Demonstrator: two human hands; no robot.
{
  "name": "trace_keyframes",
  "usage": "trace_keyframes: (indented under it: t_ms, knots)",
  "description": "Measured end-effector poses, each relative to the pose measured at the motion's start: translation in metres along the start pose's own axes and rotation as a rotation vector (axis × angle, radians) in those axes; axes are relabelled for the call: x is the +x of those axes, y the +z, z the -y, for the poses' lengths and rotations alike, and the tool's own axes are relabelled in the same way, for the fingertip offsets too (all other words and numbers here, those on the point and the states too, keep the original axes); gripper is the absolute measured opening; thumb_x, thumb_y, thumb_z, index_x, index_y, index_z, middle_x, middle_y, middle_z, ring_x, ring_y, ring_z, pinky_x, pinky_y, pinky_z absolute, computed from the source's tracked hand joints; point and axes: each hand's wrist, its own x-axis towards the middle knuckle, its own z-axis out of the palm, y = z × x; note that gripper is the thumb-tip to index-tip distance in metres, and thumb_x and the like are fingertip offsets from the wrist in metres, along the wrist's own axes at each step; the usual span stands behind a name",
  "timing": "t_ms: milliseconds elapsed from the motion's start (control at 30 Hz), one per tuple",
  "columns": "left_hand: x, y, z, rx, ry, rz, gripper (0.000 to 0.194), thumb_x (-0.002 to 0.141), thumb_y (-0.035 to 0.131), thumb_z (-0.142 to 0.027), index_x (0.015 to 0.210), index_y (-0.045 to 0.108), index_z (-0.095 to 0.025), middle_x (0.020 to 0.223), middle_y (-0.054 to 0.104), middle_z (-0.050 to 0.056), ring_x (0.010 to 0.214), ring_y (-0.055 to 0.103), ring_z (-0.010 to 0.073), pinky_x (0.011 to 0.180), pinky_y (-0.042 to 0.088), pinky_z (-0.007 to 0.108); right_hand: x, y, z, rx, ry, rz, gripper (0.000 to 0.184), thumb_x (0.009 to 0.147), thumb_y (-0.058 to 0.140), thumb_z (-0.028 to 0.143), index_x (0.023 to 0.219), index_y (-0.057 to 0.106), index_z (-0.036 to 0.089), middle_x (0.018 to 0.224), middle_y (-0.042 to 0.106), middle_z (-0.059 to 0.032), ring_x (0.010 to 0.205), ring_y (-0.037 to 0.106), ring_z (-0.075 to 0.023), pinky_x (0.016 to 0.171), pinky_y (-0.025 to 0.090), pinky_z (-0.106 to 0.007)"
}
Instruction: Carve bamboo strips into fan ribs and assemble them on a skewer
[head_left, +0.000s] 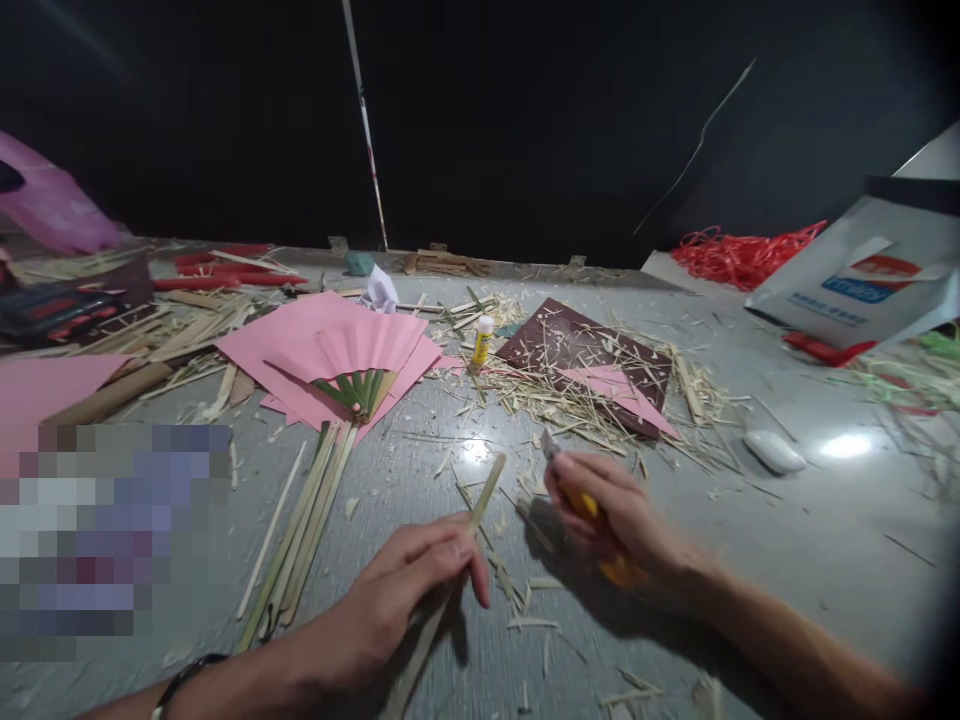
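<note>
My left hand [420,575] is closed round a flat bamboo strip [489,490], whose end points away from me over the table. In my right hand [607,510] is a yellow utility knife [589,507], its blade sticking out past the fingers towards the far left. The blade is apart from the strip. Left of my left hand lie several longer bamboo strips [319,525]. Beyond them a pink folding paper fan [352,355] with green ribs rests on pink paper sheets [255,345]. Thin bamboo shavings [517,590] are scattered between and around my hands.
A glue stick [481,342] stands upright mid-table. Behind my right hand lies a dark brown board [555,335] covered in shavings. At the right are a white bag [847,285], red plastic string [750,255] and a white mouse-like object [775,452]. A blurred pixelated patch covers the left.
</note>
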Motion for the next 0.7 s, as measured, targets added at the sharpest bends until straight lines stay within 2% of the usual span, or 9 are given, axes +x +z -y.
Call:
trace_keyframes:
  t_ms: [67, 133, 200, 300, 367, 467, 533, 700]
  knots:
    - [-0.001, -0.003, -0.002, -0.009, -0.003, -0.034, 0.042, 0.101, 0.058, -0.048, 0.082, 0.074, -0.015, 0.063, 0.047, -0.002, 0.057, 0.042, 0.01, 0.053, 0.037, 0.022, -0.004, 0.013, -0.009, -0.05, 0.025, 0.078, 0.048, 0.1, 0.063, 0.06, 0.078, 0.054, 0.019, 0.054, 0.045, 0.0068, 0.038, 0.034, -0.0059, 0.036, 0.028, -0.018]
    - [-0.001, -0.004, -0.002, -0.103, -0.004, -0.046, 0.035, 0.1, 0.062, -0.05, 0.096, 0.073, -0.017, 0.059, 0.046, -0.005, 0.051, 0.044, 0.0091, 0.049, 0.038, 0.02, -0.006, 0.019, -0.013, -0.072, 0.023, 0.135, 0.044, 0.099, 0.067, 0.057, 0.081, 0.055, 0.019, 0.058, 0.048, 0.0061, 0.041, 0.036, -0.0058, 0.038, 0.028, -0.018]
    - [0.002, -0.003, 0.0, -0.199, 0.033, -0.057, 0.031, 0.097, 0.068, -0.049, 0.104, 0.069, -0.019, 0.06, 0.054, -0.005, 0.047, 0.053, 0.0098, 0.045, 0.042, 0.02, -0.006, 0.021, -0.014, -0.073, -0.024, 0.164, 0.04, 0.095, 0.073, 0.055, 0.089, 0.059, 0.017, 0.067, 0.054, 0.0035, 0.048, 0.04, -0.0061, 0.042, 0.031, -0.018]
    - [0.006, -0.001, -0.001, -0.242, 0.103, -0.106, 0.029, 0.096, 0.072, -0.044, 0.103, 0.067, -0.017, 0.067, 0.071, 0.002, 0.049, 0.065, 0.012, 0.047, 0.051, 0.02, -0.004, 0.02, -0.012, -0.109, -0.069, 0.194, 0.042, 0.091, 0.079, 0.054, 0.099, 0.066, 0.015, 0.08, 0.059, -0.0006, 0.057, 0.043, -0.0076, 0.048, 0.034, -0.02]
    - [0.008, -0.001, -0.003, -0.235, 0.123, -0.175, 0.026, 0.096, 0.072, -0.04, 0.101, 0.066, -0.015, 0.075, 0.078, 0.007, 0.052, 0.069, 0.0124, 0.051, 0.055, 0.02, -0.004, 0.02, -0.012, -0.152, -0.048, 0.173, 0.042, 0.09, 0.079, 0.054, 0.1, 0.068, 0.015, 0.079, 0.062, -0.0014, 0.057, 0.043, -0.0084, 0.048, 0.033, -0.021]
    - [0.008, -0.003, -0.008, -0.261, 0.091, -0.237, 0.024, 0.096, 0.073, -0.038, 0.102, 0.066, -0.016, 0.083, 0.082, 0.01, 0.055, 0.072, 0.0149, 0.049, 0.058, 0.021, -0.004, 0.02, -0.013, -0.197, -0.014, 0.13, 0.039, 0.09, 0.08, 0.051, 0.098, 0.067, 0.016, 0.076, 0.066, -0.0029, 0.058, 0.048, -0.0099, 0.048, 0.032, -0.021]
    - [0.008, -0.005, -0.009, -0.286, 0.074, -0.222, 0.024, 0.095, 0.073, -0.037, 0.103, 0.067, -0.015, 0.084, 0.082, 0.011, 0.057, 0.074, 0.0166, 0.047, 0.058, 0.021, -0.005, 0.021, -0.012, -0.177, -0.03, 0.086, 0.038, 0.091, 0.078, 0.052, 0.095, 0.065, 0.016, 0.071, 0.065, -0.0025, 0.055, 0.048, -0.0095, 0.046, 0.031, -0.021]
    - [0.006, -0.007, -0.006, -0.326, 0.124, -0.143, 0.027, 0.098, 0.067, -0.032, 0.111, 0.075, -0.009, 0.085, 0.082, 0.014, 0.062, 0.077, 0.0181, 0.055, 0.061, 0.023, -0.001, 0.008, -0.004, -0.005, -0.108, -0.13, 0.036, 0.09, 0.081, 0.047, 0.088, 0.059, 0.019, 0.06, 0.047, 0.0068, 0.043, 0.03, -0.0045, 0.038, 0.019, -0.02]
